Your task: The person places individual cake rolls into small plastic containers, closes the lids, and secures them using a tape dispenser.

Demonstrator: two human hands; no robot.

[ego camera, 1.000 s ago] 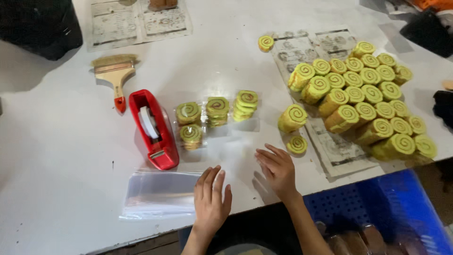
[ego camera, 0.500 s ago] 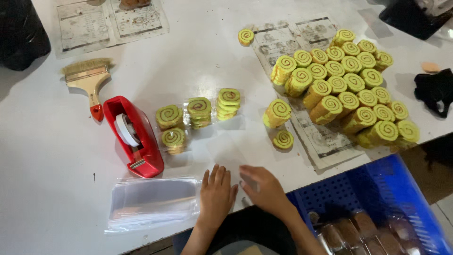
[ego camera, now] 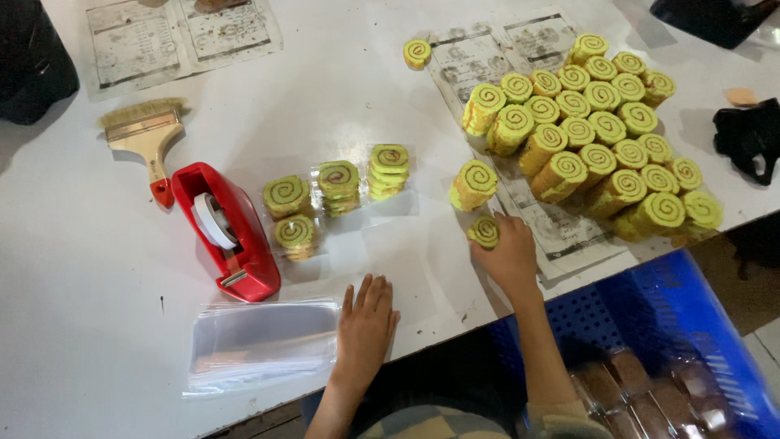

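Head view: right hand (ego camera: pixel 508 258) partly covers small roll stack (ego camera: pixel 484 232).

Tape dispenser (ego camera: pixel 230 232), centre left: glossy red plastic. Brush (ego camera: pixel 148 138), upper left: pale wooden handle. Bags (ego camera: pixel 262 343), lower left: clear glossy film.

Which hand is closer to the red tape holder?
The left hand. It lies flat on the table just right of the red tape holder, by the plastic bags. The right hand is farther right, touching a swirl cookie.
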